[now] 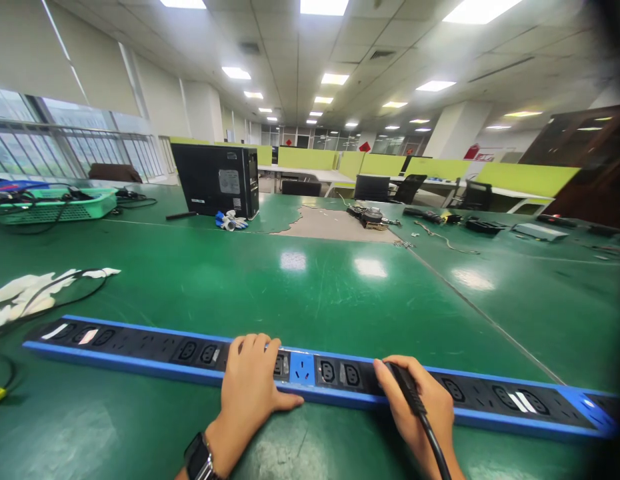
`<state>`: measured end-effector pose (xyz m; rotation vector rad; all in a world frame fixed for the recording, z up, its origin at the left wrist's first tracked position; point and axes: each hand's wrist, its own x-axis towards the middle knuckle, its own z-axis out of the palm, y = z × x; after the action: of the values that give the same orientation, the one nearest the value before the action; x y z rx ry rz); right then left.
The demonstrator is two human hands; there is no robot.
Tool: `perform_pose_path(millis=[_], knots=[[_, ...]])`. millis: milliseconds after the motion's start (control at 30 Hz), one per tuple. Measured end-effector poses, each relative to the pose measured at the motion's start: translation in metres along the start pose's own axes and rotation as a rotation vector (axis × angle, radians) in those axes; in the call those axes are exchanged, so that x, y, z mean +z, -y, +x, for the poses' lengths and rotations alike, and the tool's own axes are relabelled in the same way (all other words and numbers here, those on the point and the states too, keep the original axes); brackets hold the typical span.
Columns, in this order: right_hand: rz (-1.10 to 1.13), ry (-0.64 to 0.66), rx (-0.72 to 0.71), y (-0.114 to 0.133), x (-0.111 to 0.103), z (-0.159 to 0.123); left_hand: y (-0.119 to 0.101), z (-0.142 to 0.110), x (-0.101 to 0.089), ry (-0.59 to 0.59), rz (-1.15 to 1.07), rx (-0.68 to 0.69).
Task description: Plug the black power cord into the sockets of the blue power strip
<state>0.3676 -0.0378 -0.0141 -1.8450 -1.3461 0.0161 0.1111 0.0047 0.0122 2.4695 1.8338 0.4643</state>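
A long blue and black power strip (303, 369) lies across the green table in front of me, with rows of sockets facing up. My left hand (250, 377) grips it left of the middle, fingers over the far edge and thumb along the near edge. Between the thumb and fingers of my right hand (423, 400) is a black power plug (406, 387), held at the strip's sockets right of the middle. Its black cord runs down toward me. The plug's front end is hidden, so I cannot tell whether it sits in a socket.
Left of the strip lie white gloves (30, 293) and a black cable. Farther back stand a green basket (85, 205) with cables and a black computer case (217, 180), blue-white gloves (231, 221) beside it. Electronic parts (373, 217) and loose cables lie at the back right.
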Motion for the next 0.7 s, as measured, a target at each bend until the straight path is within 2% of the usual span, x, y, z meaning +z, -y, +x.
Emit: perform_pose_path(millis=[167,467,700], knots=[[-0.029,0.003,-0.138,0.0024,0.0012,-0.0016,-0.0004,0.0001,-0.0001,0.002,0.003,0.006],[0.012,-0.003,-0.282,0.0019,0.0044,-0.0043,0.0003,0.0003,0.0011,-0.010,0.004,0.013],[-0.118,-0.027,-0.397,-0.0006,0.0093,-0.0036,0.0006,-0.0014,0.0004,-0.014,0.011,0.011]])
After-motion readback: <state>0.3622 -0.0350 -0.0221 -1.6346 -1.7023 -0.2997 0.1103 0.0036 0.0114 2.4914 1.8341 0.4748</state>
